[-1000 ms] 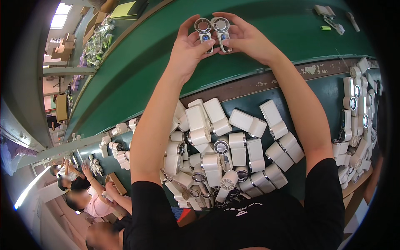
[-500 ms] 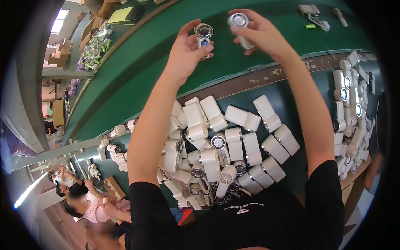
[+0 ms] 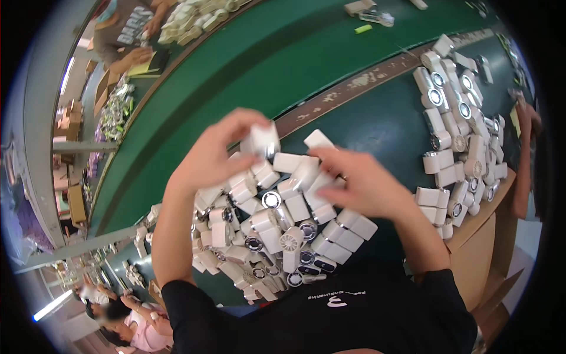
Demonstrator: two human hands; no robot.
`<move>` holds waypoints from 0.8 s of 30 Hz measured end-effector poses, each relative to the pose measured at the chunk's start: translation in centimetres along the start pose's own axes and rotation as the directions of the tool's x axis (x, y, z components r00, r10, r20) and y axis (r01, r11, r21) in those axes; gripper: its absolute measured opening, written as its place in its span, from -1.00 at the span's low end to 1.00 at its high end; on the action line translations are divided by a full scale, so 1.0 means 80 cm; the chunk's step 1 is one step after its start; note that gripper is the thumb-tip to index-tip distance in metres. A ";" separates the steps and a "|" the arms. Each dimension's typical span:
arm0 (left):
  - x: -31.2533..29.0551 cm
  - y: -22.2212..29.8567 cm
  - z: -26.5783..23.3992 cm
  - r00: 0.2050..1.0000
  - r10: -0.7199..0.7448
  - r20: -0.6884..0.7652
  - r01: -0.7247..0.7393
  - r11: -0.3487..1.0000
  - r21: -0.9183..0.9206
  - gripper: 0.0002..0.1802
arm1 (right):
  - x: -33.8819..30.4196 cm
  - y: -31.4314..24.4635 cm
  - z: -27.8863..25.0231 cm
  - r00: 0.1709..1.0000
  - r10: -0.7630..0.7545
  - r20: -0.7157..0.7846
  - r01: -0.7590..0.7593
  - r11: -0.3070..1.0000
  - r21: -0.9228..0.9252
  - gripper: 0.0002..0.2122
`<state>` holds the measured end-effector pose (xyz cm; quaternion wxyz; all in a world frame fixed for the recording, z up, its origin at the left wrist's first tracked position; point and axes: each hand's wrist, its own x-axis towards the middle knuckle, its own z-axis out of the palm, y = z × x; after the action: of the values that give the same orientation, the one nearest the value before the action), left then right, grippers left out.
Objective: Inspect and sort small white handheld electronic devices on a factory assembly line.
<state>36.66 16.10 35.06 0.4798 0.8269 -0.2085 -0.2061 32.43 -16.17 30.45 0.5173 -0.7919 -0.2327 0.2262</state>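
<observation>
At the far edge of a pile of white handheld fans, my left hand curls its fingers and thumb around a white handheld fan with a silver band. Both are smeared by motion. My right hand hovers over the pile's right part, thumb and fingers on either side of another white fan. Blur hides whether it grips that fan. Below the hands, several fans lie tilted and overlapping, some with round silver grilles facing up.
A second heap of white fans lies at the right, beside a cardboard box. A brown ledge runs between the near surface and the green table. Fan parts lie at the far edge. Other people sit at far left and right.
Both hands have come back from the green table to the pile of fans. The view has turned toward the right. The left hand's fan has moved down and nearer with it.
</observation>
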 end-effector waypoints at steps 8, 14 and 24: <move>0.087 0.022 0.003 0.996 -0.064 0.057 0.056 0.988 0.146 -0.70 | 0.104 0.028 -0.104 0.805 -0.148 -0.574 0.001 0.969 -0.248 -0.73; 0.305 -0.045 -0.005 0.941 0.159 -0.298 0.002 0.879 0.476 -0.55 | 0.279 0.170 -0.351 0.419 -0.042 -0.907 -0.688 0.637 -0.348 -0.71; 0.516 -0.059 0.056 0.912 0.251 -0.326 -0.015 0.812 0.583 -0.21 | 0.312 0.266 -0.537 0.744 0.154 -0.651 -0.625 0.505 -0.595 -0.32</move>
<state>69.12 -7.34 23.05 0.2565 0.9388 -0.2198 0.0680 80.72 -39.43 23.40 0.0892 -0.9954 0.0354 -0.0063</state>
